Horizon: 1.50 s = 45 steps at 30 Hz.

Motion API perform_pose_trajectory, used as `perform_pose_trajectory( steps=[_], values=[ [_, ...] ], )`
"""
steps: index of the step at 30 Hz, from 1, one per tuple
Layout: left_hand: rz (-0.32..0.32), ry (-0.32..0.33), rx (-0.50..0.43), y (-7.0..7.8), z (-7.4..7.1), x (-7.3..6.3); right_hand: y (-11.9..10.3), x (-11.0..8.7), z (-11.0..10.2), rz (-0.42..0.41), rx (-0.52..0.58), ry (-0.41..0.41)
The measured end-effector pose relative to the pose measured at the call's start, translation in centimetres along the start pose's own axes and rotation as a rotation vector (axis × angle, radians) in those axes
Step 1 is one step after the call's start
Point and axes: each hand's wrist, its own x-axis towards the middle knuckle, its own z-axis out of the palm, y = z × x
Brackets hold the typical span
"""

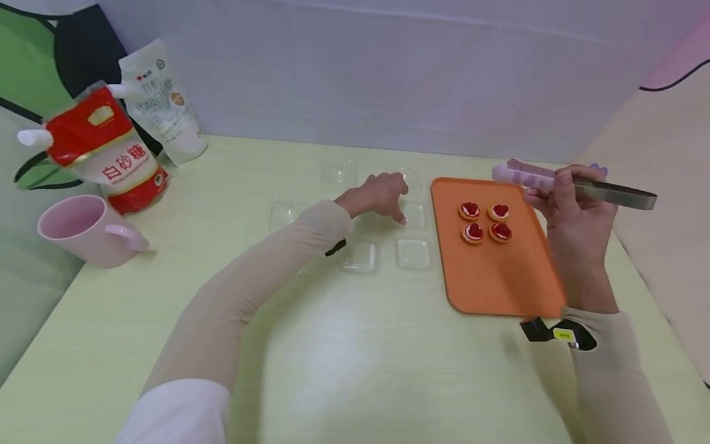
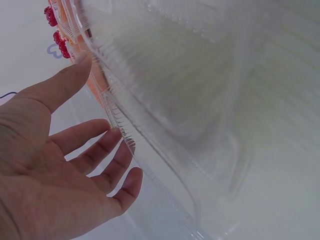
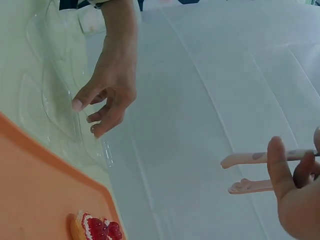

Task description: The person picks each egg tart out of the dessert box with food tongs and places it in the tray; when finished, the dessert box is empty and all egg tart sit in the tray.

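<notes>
My left hand [image 1: 379, 196] reaches over the clear plastic boxes [image 1: 413, 253], its thumb and fingers spread apart. In the left wrist view, the fingertips are right at the ridged edge of a clear box [image 2: 165, 110], with nothing gripped. My right hand [image 1: 579, 216] holds a pair of tongs [image 1: 616, 192] above the right side of the orange tray [image 1: 499, 283]. The tongs have a metal body and pinkish-purple tips, which point left and stand apart in the right wrist view. Several small tarts [image 1: 473, 233] topped with cream and red fruit sit together on the tray.
At the left stand a pink mug [image 1: 91, 231], a red and white spouted pouch [image 1: 119, 154] with Chinese lettering, and a white pouch [image 1: 163, 102]. A pale cloth [image 1: 388, 80] hangs behind the light table [image 1: 344, 370].
</notes>
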Motion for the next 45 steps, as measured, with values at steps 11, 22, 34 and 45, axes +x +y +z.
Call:
perform_pose_trajectory(
  steps=[11, 22, 34, 45],
  values=[
    [-0.003, 0.009, -0.023, 0.0, 0.1, 0.1, -0.8, -0.8, 0.2, -0.125, -0.329, -0.299],
    [0.003, 0.017, -0.03, -0.2, 0.1, 0.4, -0.9, -0.9, 0.7, -0.084, -0.285, -0.768],
    [0.003, 0.021, -0.05, -0.2, 0.3, 0.2, 0.1, -0.7, 1.3, -0.217, -0.3, -0.388],
    [-0.003, 0.024, -0.035, -0.2, 0.2, 0.1, 0.1, -0.3, 0.4, -0.066, -0.38, -0.274]
  ],
)
